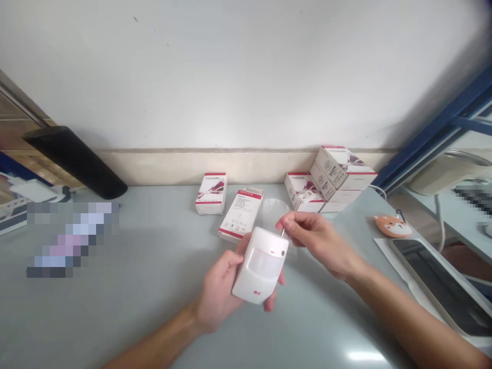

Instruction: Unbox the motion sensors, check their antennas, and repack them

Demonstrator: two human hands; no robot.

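One white plastic motion sensor is held above the grey table, its smooth, round-cornered casing gripped in the left hand; the right hand pinches a thin metal pin at its top corner. Printed cardboard boxes stand beyond.

A pale grey tabletop is lined along the wall with white-and-red boxes: one box is stood apart, a second box is laid flat, and a pile of boxes is stacked to the right. A clear plastic bag is left beside them. A black cylinder is set at the left (tilted, its upper end raised) near a pixelated object, while an orange fox-faced pouch and a dark-screened tablet are placed at the right.
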